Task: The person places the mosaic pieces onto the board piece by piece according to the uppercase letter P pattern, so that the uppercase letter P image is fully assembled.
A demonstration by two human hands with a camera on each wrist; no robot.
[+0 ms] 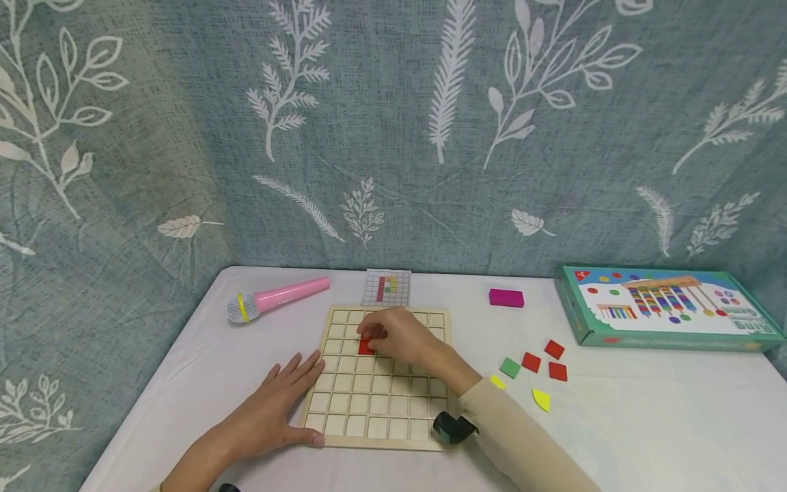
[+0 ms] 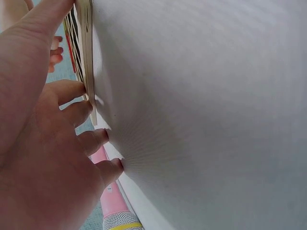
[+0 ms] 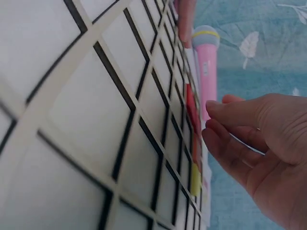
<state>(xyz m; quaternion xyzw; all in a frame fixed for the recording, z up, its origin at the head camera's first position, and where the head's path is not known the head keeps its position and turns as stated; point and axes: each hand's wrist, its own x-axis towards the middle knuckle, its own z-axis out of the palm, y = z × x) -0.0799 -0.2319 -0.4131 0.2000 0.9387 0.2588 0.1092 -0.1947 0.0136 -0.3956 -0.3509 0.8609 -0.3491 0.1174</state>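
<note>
A wooden grid board (image 1: pixel 356 442) lies on the white table. Along its left edge my left hand (image 1: pixel 270 410) is spread, thumb at the near left corner and fingertips by the frame and cloth. Over the board's upper part is my right hand (image 1: pixel 399 335), fingers loosely bent beside a red square tile (image 1: pixel 366 347) set in the grid. Between thumb and fingers of the right hand (image 3: pixel 268 143), the right wrist view shows a gap with nothing visible in it. That view also shows a yellow piece (image 3: pixel 195 179) on the board, hidden in the head view.
Right of the board lie several red tiles (image 1: pixel 557 371), a green tile (image 1: pixel 509 367) and yellow pieces (image 1: pixel 541 399). A pattern card (image 1: pixel 396 290), pink microphone (image 1: pixel 289 294), magenta block (image 1: pixel 506 298) and toy box (image 1: pixel 676 338) stand toward the back, before a curtain.
</note>
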